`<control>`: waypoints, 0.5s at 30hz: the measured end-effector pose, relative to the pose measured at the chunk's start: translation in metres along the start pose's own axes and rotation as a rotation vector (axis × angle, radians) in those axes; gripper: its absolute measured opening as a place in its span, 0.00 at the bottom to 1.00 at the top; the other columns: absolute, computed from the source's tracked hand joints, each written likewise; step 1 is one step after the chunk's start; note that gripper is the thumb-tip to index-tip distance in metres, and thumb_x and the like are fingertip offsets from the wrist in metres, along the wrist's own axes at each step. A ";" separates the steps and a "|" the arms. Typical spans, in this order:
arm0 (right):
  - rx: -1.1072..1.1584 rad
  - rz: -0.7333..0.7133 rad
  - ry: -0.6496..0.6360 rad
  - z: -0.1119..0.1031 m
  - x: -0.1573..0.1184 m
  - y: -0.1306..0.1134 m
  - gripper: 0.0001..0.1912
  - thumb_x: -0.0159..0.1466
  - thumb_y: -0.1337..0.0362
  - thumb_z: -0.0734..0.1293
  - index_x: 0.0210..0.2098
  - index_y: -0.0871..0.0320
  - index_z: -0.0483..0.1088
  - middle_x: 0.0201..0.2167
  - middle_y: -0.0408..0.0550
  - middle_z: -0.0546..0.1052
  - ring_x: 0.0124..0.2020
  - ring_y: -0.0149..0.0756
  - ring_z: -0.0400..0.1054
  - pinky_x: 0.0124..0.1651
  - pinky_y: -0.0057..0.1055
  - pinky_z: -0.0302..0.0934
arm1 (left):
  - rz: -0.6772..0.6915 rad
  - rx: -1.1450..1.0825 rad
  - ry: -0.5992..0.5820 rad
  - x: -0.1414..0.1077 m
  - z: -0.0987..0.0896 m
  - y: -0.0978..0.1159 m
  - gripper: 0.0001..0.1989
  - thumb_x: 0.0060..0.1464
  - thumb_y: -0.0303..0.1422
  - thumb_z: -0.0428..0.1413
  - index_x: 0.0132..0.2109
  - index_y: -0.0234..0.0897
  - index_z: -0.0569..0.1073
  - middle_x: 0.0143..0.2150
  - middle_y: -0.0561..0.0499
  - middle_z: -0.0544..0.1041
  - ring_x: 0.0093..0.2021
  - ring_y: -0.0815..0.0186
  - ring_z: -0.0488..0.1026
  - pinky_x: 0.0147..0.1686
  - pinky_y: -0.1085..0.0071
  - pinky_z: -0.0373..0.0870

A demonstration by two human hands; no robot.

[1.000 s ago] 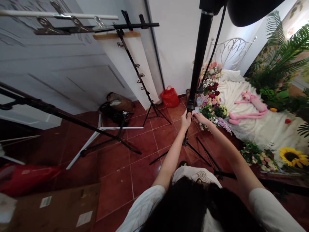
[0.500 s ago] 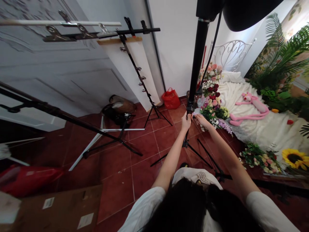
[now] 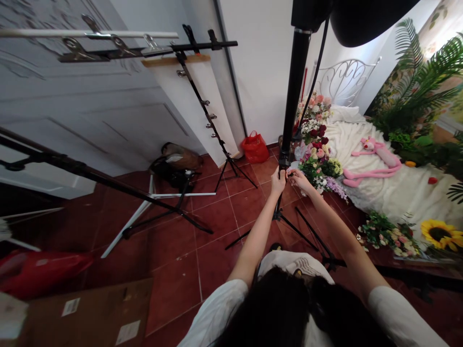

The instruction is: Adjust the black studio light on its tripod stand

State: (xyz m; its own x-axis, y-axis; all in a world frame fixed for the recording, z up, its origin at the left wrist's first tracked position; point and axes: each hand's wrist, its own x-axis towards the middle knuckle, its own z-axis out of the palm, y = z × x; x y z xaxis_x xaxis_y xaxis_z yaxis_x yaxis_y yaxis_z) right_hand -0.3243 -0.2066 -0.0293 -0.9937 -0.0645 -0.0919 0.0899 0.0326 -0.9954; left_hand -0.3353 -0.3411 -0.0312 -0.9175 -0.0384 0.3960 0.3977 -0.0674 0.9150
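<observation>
A black light stand (image 3: 293, 91) rises upright in front of me, with a dark lamp head (image 3: 367, 19) at its top and spread legs on the red tiled floor. My left hand (image 3: 278, 182) is wrapped round the pole just below a collar. On the right side of the same collar, my right hand (image 3: 298, 180) pinches a small dark knob, partly hidden by the fingers. A black cable (image 3: 318, 72) hangs down beside the pole.
Artificial flowers (image 3: 318, 161) and a white-draped bed with a pink plush toy (image 3: 385, 156) lie to the right. A thin clip stand (image 3: 202, 99), a red bag (image 3: 254, 147), another black stand (image 3: 119, 184) and a cardboard box (image 3: 90, 308) are on the left.
My right hand has turned slightly at the knob, its fingers now more bent. My left hand stays on the pole. The whole view has shifted a little.
</observation>
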 end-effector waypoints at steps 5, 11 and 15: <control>-0.181 -0.201 -0.010 -0.003 -0.003 -0.007 0.13 0.48 0.63 0.68 0.35 0.54 0.67 0.38 0.45 0.74 0.44 0.39 0.69 0.50 0.36 0.67 | 0.004 0.006 0.019 0.000 0.001 -0.001 0.34 0.57 0.67 0.43 0.30 0.39 0.68 0.23 0.51 0.70 0.24 0.68 0.68 0.29 0.70 0.66; -0.108 -0.377 -0.083 -0.003 0.002 -0.063 0.47 0.49 0.55 0.79 0.64 0.45 0.56 0.66 0.52 0.65 0.68 0.46 0.60 0.68 0.49 0.56 | -0.006 0.013 0.030 0.000 0.001 0.003 0.34 0.56 0.67 0.43 0.32 0.39 0.70 0.22 0.53 0.68 0.23 0.67 0.66 0.27 0.70 0.64; -0.155 -0.560 -0.087 0.024 0.015 -0.107 0.52 0.47 0.47 0.81 0.64 0.49 0.57 0.60 0.55 0.70 0.61 0.46 0.67 0.62 0.44 0.65 | -0.012 0.037 0.027 0.000 0.000 0.006 0.34 0.58 0.66 0.42 0.30 0.39 0.69 0.22 0.52 0.69 0.23 0.68 0.65 0.28 0.70 0.64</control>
State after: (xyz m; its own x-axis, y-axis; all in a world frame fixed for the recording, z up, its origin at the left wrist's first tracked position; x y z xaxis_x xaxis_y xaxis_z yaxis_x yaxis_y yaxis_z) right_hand -0.3470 -0.2347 0.0748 -0.8771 -0.1957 0.4386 -0.4646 0.1148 -0.8780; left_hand -0.3328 -0.3417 -0.0255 -0.9213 -0.0647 0.3834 0.3859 -0.0311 0.9220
